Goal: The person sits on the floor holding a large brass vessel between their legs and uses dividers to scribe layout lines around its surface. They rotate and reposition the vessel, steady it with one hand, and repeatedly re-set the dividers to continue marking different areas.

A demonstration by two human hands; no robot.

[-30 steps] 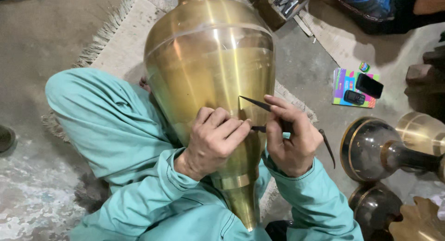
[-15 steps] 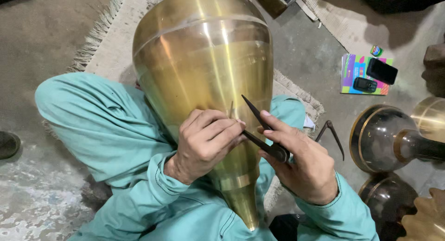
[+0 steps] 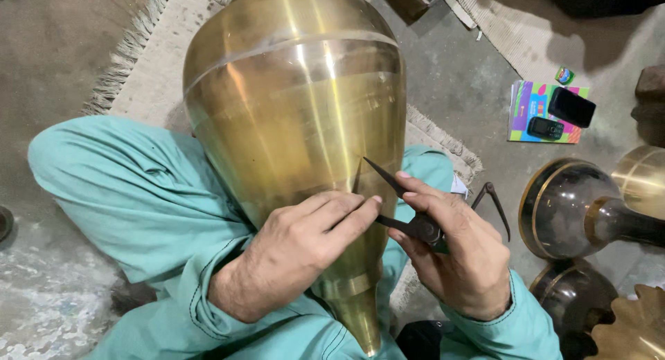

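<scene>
Brass vase (image 3: 291, 124), large, polished and tapering, lies across the lap of a seated person in teal clothing, its narrow foot nearest the camera. The left hand (image 3: 305, 253) presses flat on the lower body, steadying it; the right hand (image 3: 454, 253) is closed around a dark metal divider (image 3: 398, 208), whose points appear to touch the surface. No scribed marks can be made out there yet. A second divider (image 3: 495, 201) lies on the floor just right.

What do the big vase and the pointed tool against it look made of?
Vase: looks like brass, polished golden with bright streaked reflections and a duller band. Dividers held by the right hand: dark metal, probably steel, matte with thin pointed legs.
</scene>
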